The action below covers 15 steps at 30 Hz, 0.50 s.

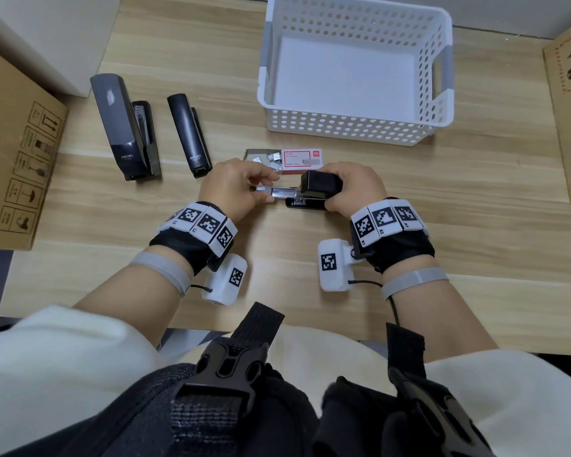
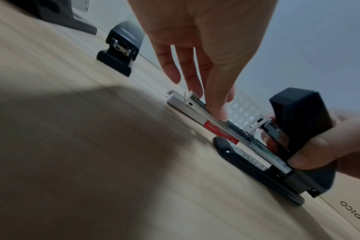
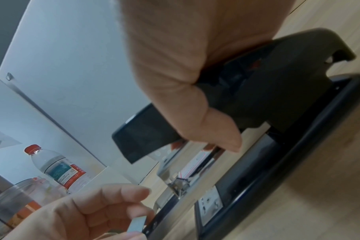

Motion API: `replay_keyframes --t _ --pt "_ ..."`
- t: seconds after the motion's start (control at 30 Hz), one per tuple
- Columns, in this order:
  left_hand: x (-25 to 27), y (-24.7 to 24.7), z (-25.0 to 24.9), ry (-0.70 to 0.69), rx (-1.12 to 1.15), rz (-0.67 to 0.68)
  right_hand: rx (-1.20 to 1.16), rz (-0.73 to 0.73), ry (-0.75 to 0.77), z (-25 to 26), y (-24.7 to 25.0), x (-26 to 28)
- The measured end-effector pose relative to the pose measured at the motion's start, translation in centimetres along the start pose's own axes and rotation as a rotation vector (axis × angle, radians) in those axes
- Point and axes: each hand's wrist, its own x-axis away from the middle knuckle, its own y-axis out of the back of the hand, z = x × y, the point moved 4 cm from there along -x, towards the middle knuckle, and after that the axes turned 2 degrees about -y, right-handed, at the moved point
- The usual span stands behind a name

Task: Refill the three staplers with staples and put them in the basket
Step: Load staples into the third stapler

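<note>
Pale wood-grain tabletop [image 1: 475, 199], white wall behind. Open stapler [image 1: 314, 192] lies left-right, its rail pointing left. Right hand [image 1: 353, 188] grips its body; left hand [image 1: 234, 188] pinches a staple strip [image 3: 136, 223].

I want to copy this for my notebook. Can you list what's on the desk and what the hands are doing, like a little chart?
Right hand: grips the open stapler
Left hand: pinches a staple strip at the stapler's tray
Other staplers: large stapler and medium stapler, lying on the desk
Staple box: open
Basket: holds no stapler
</note>
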Motion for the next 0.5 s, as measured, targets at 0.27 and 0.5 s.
replay_keyframes --t 0.27,0.5 --pt "-0.02 -0.04 0.27 0.006 -0.006 0.008 -0.011 0.008 0.001 0.05 0.04 0.01" --pt "-0.12 -0.07 0.30 -0.011 -0.050 0.014 -0.017 0.005 -0.004 0.01 0.01 0.03"
